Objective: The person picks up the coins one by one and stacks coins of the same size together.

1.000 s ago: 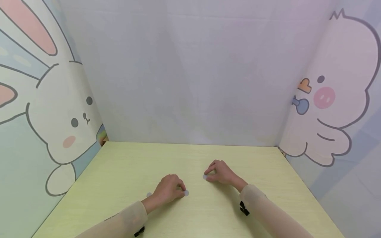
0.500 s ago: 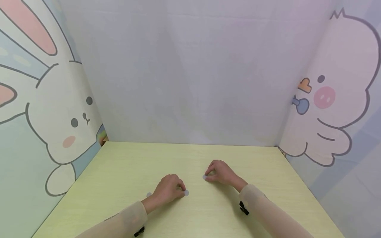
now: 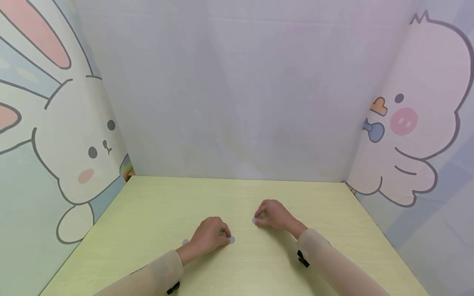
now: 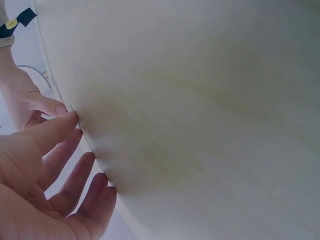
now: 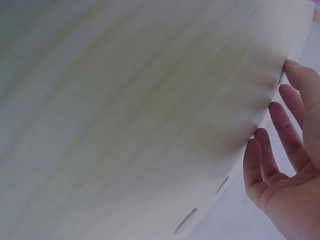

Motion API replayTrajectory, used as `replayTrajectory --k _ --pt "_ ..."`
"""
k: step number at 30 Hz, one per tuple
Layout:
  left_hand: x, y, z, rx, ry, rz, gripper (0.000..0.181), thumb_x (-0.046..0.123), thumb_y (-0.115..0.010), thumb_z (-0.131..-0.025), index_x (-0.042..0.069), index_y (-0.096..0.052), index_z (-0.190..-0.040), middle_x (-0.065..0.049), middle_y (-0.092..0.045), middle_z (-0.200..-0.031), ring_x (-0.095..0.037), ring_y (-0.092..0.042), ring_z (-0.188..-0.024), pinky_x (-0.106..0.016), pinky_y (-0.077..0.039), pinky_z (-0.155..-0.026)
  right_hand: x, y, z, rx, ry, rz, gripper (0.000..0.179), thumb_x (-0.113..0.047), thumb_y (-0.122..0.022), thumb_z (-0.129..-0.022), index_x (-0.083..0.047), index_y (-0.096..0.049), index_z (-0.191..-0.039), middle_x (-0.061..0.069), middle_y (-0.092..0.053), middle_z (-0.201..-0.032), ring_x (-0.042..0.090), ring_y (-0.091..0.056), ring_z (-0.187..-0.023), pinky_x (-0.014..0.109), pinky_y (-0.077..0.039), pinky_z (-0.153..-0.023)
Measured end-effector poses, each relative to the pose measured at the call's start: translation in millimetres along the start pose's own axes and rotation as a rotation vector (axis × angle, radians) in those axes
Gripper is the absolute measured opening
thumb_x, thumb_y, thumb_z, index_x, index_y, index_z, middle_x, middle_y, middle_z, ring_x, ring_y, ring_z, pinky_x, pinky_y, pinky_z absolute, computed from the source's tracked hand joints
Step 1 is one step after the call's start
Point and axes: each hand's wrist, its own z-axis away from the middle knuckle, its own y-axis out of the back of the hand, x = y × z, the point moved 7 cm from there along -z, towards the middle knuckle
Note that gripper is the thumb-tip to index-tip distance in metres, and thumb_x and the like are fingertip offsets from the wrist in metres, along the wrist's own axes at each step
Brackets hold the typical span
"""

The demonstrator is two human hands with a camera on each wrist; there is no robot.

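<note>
My left hand (image 3: 208, 235) rests on the pale yellow table (image 3: 237, 271). Its thumb and forefinger pinch a small, flat, light-grey disc (image 3: 232, 239) at the edge. Farther back and to the right, my right hand (image 3: 277, 214) pinches a similar disc (image 3: 254, 220) between thumb and forefinger. Both discs lie flat, partly covered by the fingertips. In the right wrist view the thumb and forefinger sit at the ends of the thin disc (image 5: 281, 77), and the other fingertips touch the tabletop. A third grey disc (image 3: 186, 242) lies by my left wrist, partly hidden by it.
Two more thin grey discs, a nearer one (image 5: 186, 220) and a farther one (image 5: 222, 185), lie on the tabletop past the right little finger. A plain pale curtain (image 3: 237, 102) hangs behind the table. Printed cloths with a rabbit (image 3: 74, 144) and a chick (image 3: 418, 123) flank it.
My right hand and its disc have shifted very slightly left. The left hand stays in place on its disc.
</note>
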Motion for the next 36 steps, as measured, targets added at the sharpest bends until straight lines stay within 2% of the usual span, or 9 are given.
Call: replayTrajectory --k 8,20,28,36 --pt "-0.3 -1.3 0.4 -0.004 -0.013 0.005 0.01 0.015 -0.092 -0.081 0.018 -0.083 -0.083 0.007 -0.069 -0.085 -0.012 -0.059 -0.084 -0.034 -0.052 -0.08 1.1 -2.3 -0.9 -0.011 0.011 0.009 0.006 -0.026 -0.088 -0.09 -0.021 -0.086 -0.093 -0.011 -0.07 -0.094 0.011 -0.064 -0.091 0.036 -0.053 -0.085" --pt "-0.4 -1.9 -0.1 -0.007 -0.013 -0.006 0.01 0.017 -0.092 -0.082 0.02 -0.083 -0.083 0.009 -0.067 -0.084 -0.01 -0.058 -0.083 -0.033 -0.052 -0.08 -6.1 0.8 -2.3 -0.056 0.056 0.036 0.006 -0.023 -0.086 -0.091 -0.018 -0.085 -0.093 -0.008 -0.072 -0.096 0.013 -0.067 -0.093 0.042 -0.056 -0.09" --pt "0.0 -0.9 0.4 -0.005 -0.009 -0.003 0.01 0.017 -0.093 -0.082 0.019 -0.083 -0.083 0.008 -0.068 -0.085 -0.01 -0.058 -0.084 -0.034 -0.052 -0.081 -7.9 0.5 -5.3 -0.051 0.063 0.052 0.005 -0.017 -0.088 -0.087 -0.017 -0.084 -0.09 -0.011 -0.073 -0.089 0.01 -0.066 -0.087 0.043 -0.055 -0.092" --pt "-1.8 -0.7 1.0 -0.009 -0.007 0.003 0.009 0.016 -0.093 -0.082 0.018 -0.084 -0.084 0.008 -0.068 -0.085 -0.01 -0.058 -0.084 -0.035 -0.052 -0.082 -7.2 -1.0 -6.3 -0.031 0.067 0.065 0.008 -0.016 -0.089 -0.082 -0.017 -0.083 -0.087 -0.011 -0.072 -0.087 0.007 -0.064 -0.083 0.04 -0.055 -0.088"
